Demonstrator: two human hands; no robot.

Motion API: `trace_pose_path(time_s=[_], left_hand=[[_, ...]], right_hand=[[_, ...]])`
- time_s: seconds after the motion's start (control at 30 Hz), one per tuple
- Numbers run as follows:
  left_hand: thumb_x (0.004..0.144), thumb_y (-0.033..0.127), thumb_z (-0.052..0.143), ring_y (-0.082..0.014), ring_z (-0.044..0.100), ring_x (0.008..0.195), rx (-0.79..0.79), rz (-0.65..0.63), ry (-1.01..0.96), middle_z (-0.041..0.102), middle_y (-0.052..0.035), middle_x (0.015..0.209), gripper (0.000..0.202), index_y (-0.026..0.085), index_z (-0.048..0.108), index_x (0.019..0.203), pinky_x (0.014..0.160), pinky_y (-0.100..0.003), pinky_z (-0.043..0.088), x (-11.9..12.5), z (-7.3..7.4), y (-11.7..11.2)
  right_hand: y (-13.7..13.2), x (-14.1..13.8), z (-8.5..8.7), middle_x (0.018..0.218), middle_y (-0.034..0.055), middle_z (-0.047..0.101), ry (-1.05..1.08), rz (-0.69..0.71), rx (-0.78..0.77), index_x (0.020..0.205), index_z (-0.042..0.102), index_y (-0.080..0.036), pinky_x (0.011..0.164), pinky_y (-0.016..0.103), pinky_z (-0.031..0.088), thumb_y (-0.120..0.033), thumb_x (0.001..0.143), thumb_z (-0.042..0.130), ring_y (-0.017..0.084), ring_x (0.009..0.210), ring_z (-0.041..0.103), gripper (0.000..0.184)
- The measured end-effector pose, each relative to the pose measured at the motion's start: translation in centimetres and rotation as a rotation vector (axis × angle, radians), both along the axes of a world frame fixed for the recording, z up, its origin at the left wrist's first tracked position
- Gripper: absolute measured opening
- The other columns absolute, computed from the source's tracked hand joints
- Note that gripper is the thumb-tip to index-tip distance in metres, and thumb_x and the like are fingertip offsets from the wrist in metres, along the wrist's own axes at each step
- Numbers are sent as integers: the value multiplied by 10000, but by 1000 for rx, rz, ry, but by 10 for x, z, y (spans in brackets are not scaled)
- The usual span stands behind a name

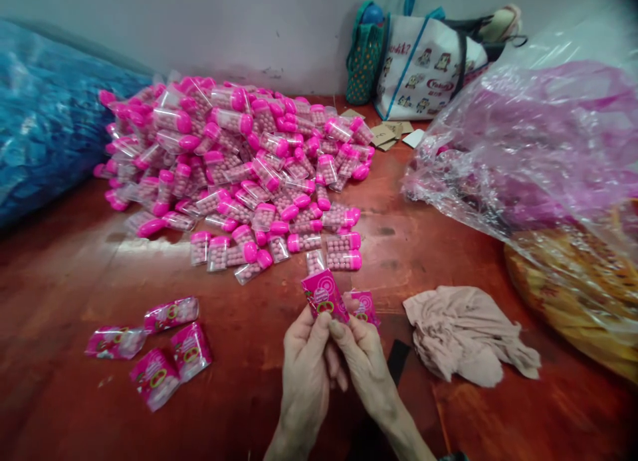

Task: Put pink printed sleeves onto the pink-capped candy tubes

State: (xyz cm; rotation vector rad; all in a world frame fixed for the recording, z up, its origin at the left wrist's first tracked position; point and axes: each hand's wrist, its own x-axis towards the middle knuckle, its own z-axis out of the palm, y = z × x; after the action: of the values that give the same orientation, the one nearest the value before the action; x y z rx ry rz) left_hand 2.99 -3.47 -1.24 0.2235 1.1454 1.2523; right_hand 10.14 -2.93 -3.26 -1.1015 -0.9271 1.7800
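Between both hands is a pink printed wrapper sleeve. My left hand pinches its lower left side, and my right hand pinches its lower right side, the thumbs close together on the front. Whether anything is inside the sleeve I cannot tell. A second pink printed wrapper shows just behind my right hand, partly hidden by it. Beyond the hands lies a heap of small clear bottles with pink caps, filled with pale pink balls. To the left lie several bottles in pink printed sleeves.
A crumpled beige cloth lies to the right. Farther right is a large clear and pink plastic bag over a yellow patterned item. Blue plastic sacking stands at left. By the wall are a white tote bag and cardboard pieces.
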Motion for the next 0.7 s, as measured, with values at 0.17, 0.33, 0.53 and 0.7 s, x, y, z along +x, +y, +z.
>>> trace_pose_path(time_s=[0.17, 0.33, 0.53, 0.7], left_hand=[[781, 392, 579, -45, 355, 253, -16, -13, 9, 400, 92, 329, 243, 167, 558, 869, 277, -117, 308, 1, -2, 0], [743, 430, 609, -52, 343, 264, -21, -10, 44, 391, 95, 335, 333, 157, 577, 930, 269, -130, 295, 1, -1, 0], [742, 432, 609, -55, 349, 259, -34, -10, 61, 381, 102, 334, 358, 159, 570, 971, 274, -129, 291, -1, -3, -4], [766, 391, 596, -63, 379, 258, -7, -16, 36, 427, 86, 339, 290, 162, 587, 942, 279, -139, 312, -3, -5, -1]], right_hand=[[2, 2, -6, 382, -69, 446, 44, 18, -34, 570, 476, -162, 291, 153, 257, -435, 844, 508, 35, 270, 360, 389], [2, -2, -11, 355, -64, 429, 90, -2, -48, 507, 476, -159, 285, 161, 261, -500, 805, 526, 37, 259, 348, 455], [1, -5, -15, 342, -66, 406, 77, 19, -80, 487, 465, -168, 294, 167, 294, -532, 802, 505, 45, 260, 352, 482], [1, -5, -10, 350, -62, 402, 46, 80, -86, 476, 458, -171, 307, 177, 293, -502, 827, 482, 50, 269, 346, 483]])
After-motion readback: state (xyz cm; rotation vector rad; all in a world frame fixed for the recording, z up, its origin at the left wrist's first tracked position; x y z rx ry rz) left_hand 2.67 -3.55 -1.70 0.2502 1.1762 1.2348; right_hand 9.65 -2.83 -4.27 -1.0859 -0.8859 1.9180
